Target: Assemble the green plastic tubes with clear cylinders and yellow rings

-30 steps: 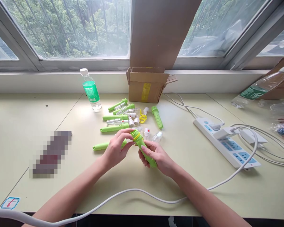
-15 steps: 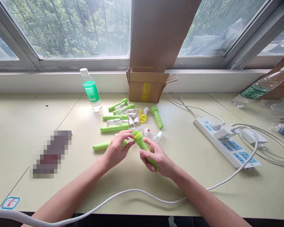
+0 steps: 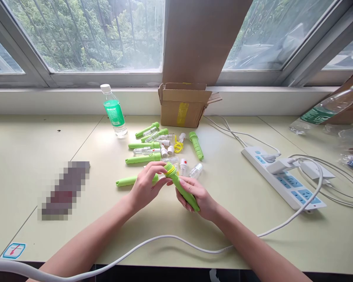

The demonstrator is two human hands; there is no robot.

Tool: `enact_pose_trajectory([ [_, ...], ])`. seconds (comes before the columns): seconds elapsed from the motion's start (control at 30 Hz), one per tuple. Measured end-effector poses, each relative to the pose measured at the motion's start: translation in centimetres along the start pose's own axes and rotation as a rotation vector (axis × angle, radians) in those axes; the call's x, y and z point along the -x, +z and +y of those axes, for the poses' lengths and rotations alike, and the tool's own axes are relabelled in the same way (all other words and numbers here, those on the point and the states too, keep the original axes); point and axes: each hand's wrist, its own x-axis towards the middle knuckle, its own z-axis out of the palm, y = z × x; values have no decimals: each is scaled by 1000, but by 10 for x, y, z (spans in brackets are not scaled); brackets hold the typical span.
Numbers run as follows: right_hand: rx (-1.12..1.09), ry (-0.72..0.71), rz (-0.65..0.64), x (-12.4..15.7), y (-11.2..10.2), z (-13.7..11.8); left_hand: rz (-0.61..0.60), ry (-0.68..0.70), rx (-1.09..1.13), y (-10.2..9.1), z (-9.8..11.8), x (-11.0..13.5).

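A green plastic flashlight-like tube slants between my hands, its threaded end up and to the left. My right hand is wrapped round its lower body, thumb along the side. My left hand is closed at the threaded end, thumb and fingers on a yellow ring around the neck. Beyond my hands lie several similar green tubes, white caps with red buttons, clear ribbed plastic pieces and loose yellow rings. My left hand partly hides another green tube.
An open cardboard box stands at the back, with a water bottle to its left. On the right is a power strip with plugs and cables. A white cable crosses in front of me. A blurred dark object lies left.
My right thumb has shifted from across the green tube to its side, showing more of the body. My left fingers stay at the ring; the tube has turned slightly.
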Motion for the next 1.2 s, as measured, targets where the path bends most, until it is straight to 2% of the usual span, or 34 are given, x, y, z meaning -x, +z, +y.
enact_pose_trajectory([
  [0.2,60,-8,29,1,3,4,12,-7,-16,1,0,0],
  [0.4,47,-92,44,-1,0,1,5,-6,28,2,0,1],
  [0.57,27,-92,7,-2,0,-2,3,-3,10,1,2,-2],
  [0.8,-14,-48,59,-1,1,2,-7,-11,16,2,1,0],
  [1.0,-46,-71,22,-2,-1,3,-38,-36,81,3,-2,3],
  [1.2,-64,-66,30,-2,-5,-1,-40,-2,69,-1,-2,-1],
])
